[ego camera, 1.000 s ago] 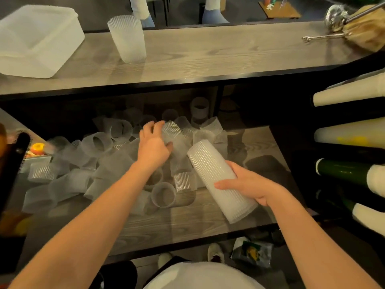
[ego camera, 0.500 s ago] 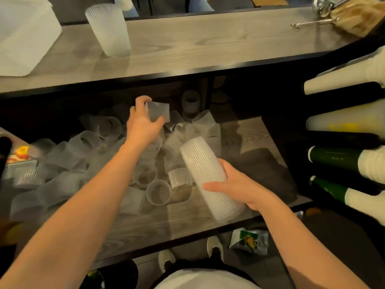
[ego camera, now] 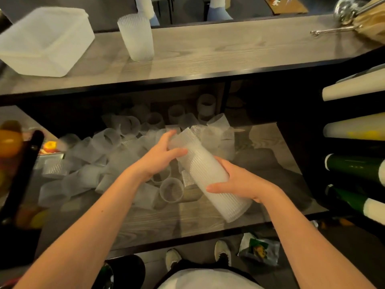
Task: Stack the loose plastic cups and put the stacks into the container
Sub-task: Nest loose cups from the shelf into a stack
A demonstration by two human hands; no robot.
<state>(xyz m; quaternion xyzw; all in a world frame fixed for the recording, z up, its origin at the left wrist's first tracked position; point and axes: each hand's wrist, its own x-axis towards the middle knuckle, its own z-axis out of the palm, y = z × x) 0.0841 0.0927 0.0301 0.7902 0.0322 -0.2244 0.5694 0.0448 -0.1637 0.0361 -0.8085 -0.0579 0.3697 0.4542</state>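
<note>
Here, both hands' grips clamp a tilted, ribbed, frosted cup stack [ego camera: 205, 170]; left hand [ego camera: 158, 157], right hand [ego camera: 239, 182].

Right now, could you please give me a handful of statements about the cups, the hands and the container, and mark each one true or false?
1. The right hand grips the long tilted stack of ribbed translucent plastic cups. True.
2. The left hand rests flat on the lower shelf, away from the stack. False: it is curled round the stack's upper end.
3. The frosted white plastic container sits on the upper wooden counter. True.
4. The short upright stack of ribbed cups stands inside the container. False: it stands on the counter beside it.
5. Many loose translucent cups lie scattered on the lower wooden shelf. True.
</note>
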